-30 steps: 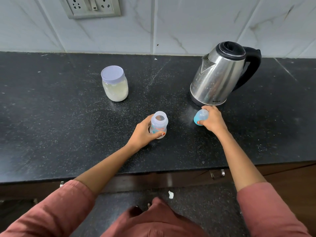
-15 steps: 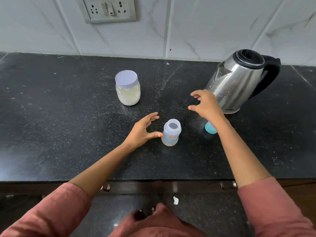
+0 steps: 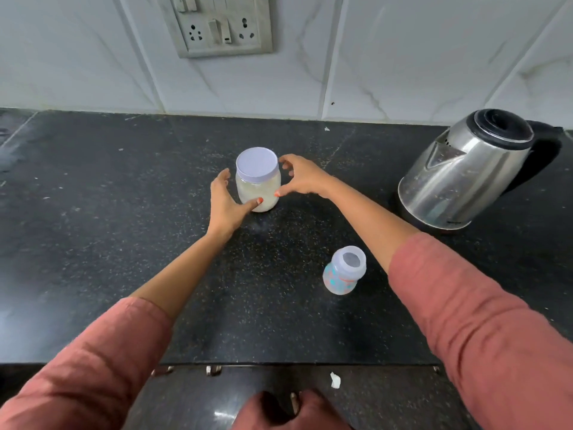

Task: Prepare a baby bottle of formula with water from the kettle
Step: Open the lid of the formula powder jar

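A clear formula jar (image 3: 258, 187) with a pale lilac lid stands mid-counter, filled with off-white powder. My left hand (image 3: 224, 203) cups its left side, thumb tip on the front of the glass and fingers a little off the wall. My right hand (image 3: 305, 178) curls at its right side, thumb touching the jar and fingers spread beside the lid. Neither hand has closed around it. The small baby bottle (image 3: 344, 271), top off and mouth open, stands alone nearer me under my right forearm. The steel kettle (image 3: 465, 178) with a black lid sits at the right.
The black speckled countertop (image 3: 108, 243) runs from the white tiled wall to a front edge close to my body. A switch and socket plate (image 3: 220, 23) is on the wall behind the jar. Drawer handles (image 3: 214, 370) show below the edge.
Both hands have left the bottle and the blue cap and moved up-left to the formula jar. The view has shifted, so the kettle and bottle now sit further right.
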The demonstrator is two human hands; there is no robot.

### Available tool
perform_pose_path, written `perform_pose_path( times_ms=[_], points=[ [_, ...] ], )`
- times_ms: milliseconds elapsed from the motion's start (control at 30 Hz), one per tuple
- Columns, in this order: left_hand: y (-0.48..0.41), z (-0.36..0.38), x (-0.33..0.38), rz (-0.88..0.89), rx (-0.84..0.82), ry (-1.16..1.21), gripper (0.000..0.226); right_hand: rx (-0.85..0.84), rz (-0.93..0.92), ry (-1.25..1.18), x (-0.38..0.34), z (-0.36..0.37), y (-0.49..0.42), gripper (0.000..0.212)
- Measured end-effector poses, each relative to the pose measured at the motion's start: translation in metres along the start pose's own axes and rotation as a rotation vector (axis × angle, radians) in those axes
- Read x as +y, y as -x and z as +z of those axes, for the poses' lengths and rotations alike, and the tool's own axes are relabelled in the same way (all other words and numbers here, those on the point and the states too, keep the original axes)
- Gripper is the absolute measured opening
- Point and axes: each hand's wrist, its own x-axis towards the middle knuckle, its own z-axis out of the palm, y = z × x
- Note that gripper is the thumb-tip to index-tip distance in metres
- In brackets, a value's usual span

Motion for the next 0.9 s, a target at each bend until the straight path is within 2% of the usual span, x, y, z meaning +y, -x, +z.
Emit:
perform_pose_path(
  times_ms=[200, 500, 900],
  points=[
    [-0.025, -0.007, 0.002, -0.063, -0.274, 0.082, 0.090, -0.103, -0.001, -0.081, -0.008, 0.007, -0.016, 0.084],
    [-0.015, -0.016, 0.011, -0.029, -0.275, 0.121, 0.088, -0.069, -0.013, -0.028, -0.012, 0.008, -0.010, 0.083],
    [0.059, -0.045, 0.027, 0.032, -0.287, 0.101, 0.088, -0.059, -0.069, -0.031, -0.022, 0.025, 0.065, 0.084]
  ],
)
